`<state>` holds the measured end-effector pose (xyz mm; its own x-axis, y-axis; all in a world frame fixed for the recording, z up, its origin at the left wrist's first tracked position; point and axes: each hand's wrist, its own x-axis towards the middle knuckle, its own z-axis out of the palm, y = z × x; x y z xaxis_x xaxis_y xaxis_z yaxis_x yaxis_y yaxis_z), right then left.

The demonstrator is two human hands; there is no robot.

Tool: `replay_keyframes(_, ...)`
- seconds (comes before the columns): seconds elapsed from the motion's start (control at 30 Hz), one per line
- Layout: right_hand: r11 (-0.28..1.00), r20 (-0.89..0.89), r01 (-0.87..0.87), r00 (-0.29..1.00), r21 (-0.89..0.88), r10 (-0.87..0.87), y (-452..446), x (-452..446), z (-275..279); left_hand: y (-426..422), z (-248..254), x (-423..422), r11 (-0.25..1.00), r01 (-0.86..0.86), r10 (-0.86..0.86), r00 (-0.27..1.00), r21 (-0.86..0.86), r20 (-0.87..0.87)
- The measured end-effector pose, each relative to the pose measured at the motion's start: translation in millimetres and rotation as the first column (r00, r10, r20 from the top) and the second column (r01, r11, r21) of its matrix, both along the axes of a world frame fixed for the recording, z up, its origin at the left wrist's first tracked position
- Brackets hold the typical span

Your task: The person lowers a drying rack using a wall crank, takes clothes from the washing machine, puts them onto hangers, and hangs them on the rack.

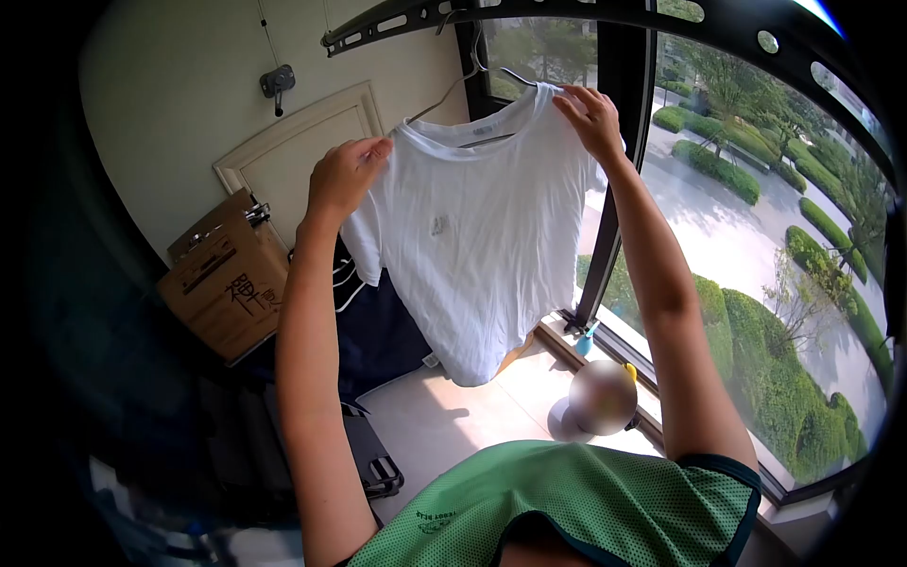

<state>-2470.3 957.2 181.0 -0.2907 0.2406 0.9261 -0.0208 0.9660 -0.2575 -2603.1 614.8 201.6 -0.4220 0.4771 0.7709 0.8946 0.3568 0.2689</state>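
A white T-shirt [482, 246] with a small grey chest print hangs in front of me on a thin metal hanger [440, 100]. The hanger's hook reaches up to a black slotted rail [557, 11] overhead. At the shirt's left shoulder, my left hand [348, 178] is closed on the fabric, fingertips pressed together beside the collar. My right hand [595, 123] grips the other shoulder, its fingers bent over the top and its thumb partly hidden. Both arms are raised, and the shirt hangs slightly creased between them.
Left of the shirt stand a cardboard box [227, 274] and dark navy fabric [383, 331]. A dark case [373, 454] lies lower down. A crank [278, 83] is fixed to the wall. Tall windows [756, 236] line the right, with a blue bottle [587, 339] by the sill.
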Motion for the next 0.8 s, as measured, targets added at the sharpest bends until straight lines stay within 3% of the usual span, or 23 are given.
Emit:
replay_keyframes(0.03, 0.999, 0.014, -0.038, 0.999, -0.029, 0.039, -2.6, -1.5, 2.0, 4.2, 7.8, 6.2, 1.000, 0.009, -0.009, 1.000, -0.003, 0.004)
replay_keyframes(0.1, 1.000, -0.009, 0.012, 1.000, 0.016, -0.012, -2.1, -5.1, 4.9, 12.7, 21.8, 19.5, 0.921, -0.199, 0.206, 0.978, -0.336, -0.017)
replay_keyframes(0.13, 0.994, -0.009, -0.062, 0.998, -0.094, 0.061, -0.4, -6.0, 5.2, 16.3, 19.6, 20.3, 0.921, -0.190, 0.197, 0.980, -0.340, -0.015)
replay_keyframes(0.17, 0.970, -0.016, -0.135, 0.991, -0.202, 0.134, 2.1, -5.4, 5.0, 19.3, 16.7, 21.5, 0.954, -0.217, 0.202, 0.975, -0.209, -0.090)
replay_keyframes(0.2, 0.967, -0.077, -0.182, 0.982, -0.181, 0.171, 3.5, -5.5, 3.3, 22.0, 13.3, 22.2, 0.970, -0.231, 0.217, 0.963, -0.072, -0.162)
replay_keyframes(0.33, 0.959, -0.006, -0.116, 0.993, -0.258, 0.118, 10.5, 1.3, -4.3, 26.8, 2.7, 22.3, 0.967, -0.239, 0.255, 0.922, 0.090, -0.291)
replay_keyframes(0.4, 0.999, 0.004, 0.000, 1.000, -0.050, 0.000, 23.1, -0.7, -12.1, 27.0, 3.1, 21.6, 0.959, -0.242, 0.280, 0.880, 0.145, -0.383)
replay_keyframes(0.43, 0.999, 0.004, 0.002, 1.000, -0.050, -0.002, 27.4, 0.2, -15.5, 27.3, 4.0, 20.9, 0.960, -0.241, 0.279, 0.881, 0.145, -0.382)
replay_keyframes(0.63, 0.925, 0.036, 0.002, 0.999, -0.380, 0.013, 51.8, 0.4, -37.9, 26.2, 6.9, 20.2, 0.942, -0.315, 0.336, 0.884, 0.118, -0.325)
replay_keyframes(0.7, 0.921, -0.003, 0.013, 1.000, -0.390, -0.016, 53.2, -0.6, -51.2, 24.9, 3.4, 18.9, 0.934, -0.338, 0.357, 0.878, 0.115, -0.320)
replay_keyframes(0.77, 0.740, -0.134, -0.255, 0.966, -0.622, 0.221, 52.5, 1.8, -66.2, 18.2, -4.0, 13.4, 0.937, -0.296, 0.339, 0.896, 0.185, -0.286)
replay_keyframes(0.8, 0.707, -0.087, -0.237, 0.966, -0.667, 0.242, 52.6, 6.6, -73.7, 12.5, -9.9, 9.3, 0.930, -0.259, 0.324, 0.911, 0.260, -0.253)
